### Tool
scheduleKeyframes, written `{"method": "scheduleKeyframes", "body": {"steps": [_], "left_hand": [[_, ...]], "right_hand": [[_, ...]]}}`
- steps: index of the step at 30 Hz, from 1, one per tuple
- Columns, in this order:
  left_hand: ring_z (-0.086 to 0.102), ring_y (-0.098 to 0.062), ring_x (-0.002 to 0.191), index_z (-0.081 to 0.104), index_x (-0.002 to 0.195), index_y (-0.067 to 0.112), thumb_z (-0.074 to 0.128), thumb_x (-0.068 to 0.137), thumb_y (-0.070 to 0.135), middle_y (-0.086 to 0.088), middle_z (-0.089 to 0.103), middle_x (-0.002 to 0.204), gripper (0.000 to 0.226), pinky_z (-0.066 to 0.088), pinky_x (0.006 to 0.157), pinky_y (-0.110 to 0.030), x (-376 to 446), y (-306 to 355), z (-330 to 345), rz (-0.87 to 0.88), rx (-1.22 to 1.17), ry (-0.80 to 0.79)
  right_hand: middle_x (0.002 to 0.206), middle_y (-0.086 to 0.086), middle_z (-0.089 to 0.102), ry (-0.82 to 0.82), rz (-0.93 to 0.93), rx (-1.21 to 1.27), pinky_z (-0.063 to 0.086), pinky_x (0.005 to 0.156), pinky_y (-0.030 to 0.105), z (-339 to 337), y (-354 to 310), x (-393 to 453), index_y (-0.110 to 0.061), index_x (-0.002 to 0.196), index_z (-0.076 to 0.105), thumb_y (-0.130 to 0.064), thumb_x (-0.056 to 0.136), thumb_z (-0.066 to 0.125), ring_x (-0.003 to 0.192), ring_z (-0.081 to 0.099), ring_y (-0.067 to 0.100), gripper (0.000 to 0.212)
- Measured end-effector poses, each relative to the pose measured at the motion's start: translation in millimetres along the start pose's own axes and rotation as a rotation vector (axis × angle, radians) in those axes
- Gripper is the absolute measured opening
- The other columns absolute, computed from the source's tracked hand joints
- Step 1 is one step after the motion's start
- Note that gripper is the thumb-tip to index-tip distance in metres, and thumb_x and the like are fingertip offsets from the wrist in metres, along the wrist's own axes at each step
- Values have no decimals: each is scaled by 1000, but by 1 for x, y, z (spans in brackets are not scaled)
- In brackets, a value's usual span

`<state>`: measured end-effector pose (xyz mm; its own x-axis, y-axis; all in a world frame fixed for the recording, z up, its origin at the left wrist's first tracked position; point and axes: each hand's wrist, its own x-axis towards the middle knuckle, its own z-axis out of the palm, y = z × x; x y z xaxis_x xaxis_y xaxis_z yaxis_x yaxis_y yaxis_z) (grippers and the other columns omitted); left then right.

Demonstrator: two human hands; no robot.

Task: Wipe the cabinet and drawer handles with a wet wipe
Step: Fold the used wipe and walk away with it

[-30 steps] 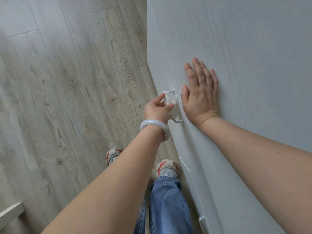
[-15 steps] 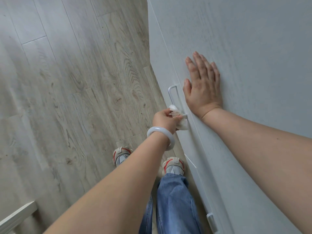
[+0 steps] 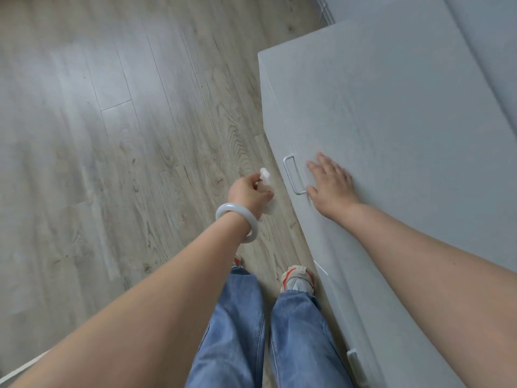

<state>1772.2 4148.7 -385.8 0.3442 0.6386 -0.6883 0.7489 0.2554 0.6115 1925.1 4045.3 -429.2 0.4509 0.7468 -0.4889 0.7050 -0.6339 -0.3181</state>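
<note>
A pale grey cabinet [image 3: 391, 113] fills the right of the head view. A metal bar handle [image 3: 291, 175] sits on its front edge. My right hand [image 3: 331, 183] lies flat on the cabinet top just right of the handle, fingers straight. My left hand [image 3: 247, 196], with a pale bangle on its wrist, grips a crumpled white wet wipe [image 3: 265, 189] in the air to the left of the handle, apart from it. A second handle [image 3: 355, 362] shows lower down on the cabinet front.
Grey wood-plank floor [image 3: 112, 135] spreads over the left. My legs in blue jeans [image 3: 279, 337] and a red and white shoe [image 3: 298, 278] stand close to the cabinet base. A white edge [image 3: 16, 371] shows at the bottom left corner.
My left hand has come off the handle with the wipe and moved left, away from the cabinet. The camera has pulled back, showing the cabinet's far end. My right hand stays flat.
</note>
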Motion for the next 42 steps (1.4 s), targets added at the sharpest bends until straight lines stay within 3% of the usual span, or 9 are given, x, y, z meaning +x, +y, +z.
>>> {"method": "scheduleKeyframes", "body": {"steps": [3, 9, 17, 20, 25, 29, 32, 37, 42], "left_hand": [[63, -19, 91, 61, 124, 19, 62, 88, 14, -1, 67, 102, 36, 48, 65, -23, -40, 31, -17, 61, 65, 9], [51, -21, 76, 59, 92, 10, 59, 88, 11, -4, 55, 83, 4, 38, 63, -29, -132, 106, -28, 319, 424, -104], [51, -19, 83, 55, 90, 10, 54, 87, 10, -9, 63, 98, 3, 35, 68, -29, -234, 189, -7, 649, 738, -252], [53, -21, 82, 48, 82, 16, 54, 85, 12, -1, 55, 87, 8, 35, 67, -26, -250, 207, -4, 791, 771, -264], [43, -6, 68, 48, 82, 21, 55, 85, 14, 13, 38, 71, 10, 31, 62, -15, -268, 226, -12, 1111, 866, -333], [48, -11, 73, 38, 75, 23, 52, 87, 15, 13, 34, 69, 21, 30, 62, -15, -285, 237, -23, 1287, 910, -416], [48, -14, 76, 52, 82, 16, 51, 87, 14, 13, 36, 72, 5, 28, 64, -14, -303, 248, -29, 1376, 900, -495], [58, -19, 91, 62, 95, 9, 50, 90, 15, 5, 47, 84, 15, 31, 67, -14, -358, 260, -24, 1533, 874, -553], [51, -14, 74, 47, 67, 26, 53, 87, 15, 10, 43, 72, 25, 32, 62, -15, -438, 250, 6, 1623, 841, -675]], "right_hand": [[148, 11, 40, -125, 108, 250, 28, 109, 33, -29, -1, -48, -11, 139, 46, -31, 99, 46, 135, 37, 26, 45], [123, 2, 64, 17, 207, 548, 39, 91, 23, -120, 2, -140, -13, 122, 62, -31, 98, 52, 111, 56, 16, 32], [115, -5, 66, 231, 216, 684, 41, 84, 14, -220, -5, -247, -22, 121, 63, -36, 96, 54, 103, 60, 5, 31], [104, -13, 67, 341, 193, 741, 40, 77, 3, -237, -21, -279, -25, 119, 64, -37, 96, 53, 96, 61, -4, 28], [93, -13, 69, 524, 234, 852, 45, 76, 7, -250, -54, -319, -28, 112, 66, -42, 94, 54, 86, 62, -7, 25], [90, -14, 69, 676, 339, 861, 46, 77, 7, -254, -81, -347, -33, 107, 66, -37, 94, 56, 87, 64, -5, 17], [85, -14, 70, 792, 434, 866, 44, 73, 5, -255, -103, -373, -43, 96, 61, -34, 94, 56, 83, 63, -7, 11], [85, -11, 73, 929, 535, 876, 45, 73, 6, -259, -121, -429, -44, 91, 60, -31, 91, 61, 79, 66, -6, 13], [86, -12, 73, 1153, 626, 874, 45, 72, 7, -253, -118, -508, -43, 91, 63, -34, 90, 62, 81, 66, -5, 9]]}}
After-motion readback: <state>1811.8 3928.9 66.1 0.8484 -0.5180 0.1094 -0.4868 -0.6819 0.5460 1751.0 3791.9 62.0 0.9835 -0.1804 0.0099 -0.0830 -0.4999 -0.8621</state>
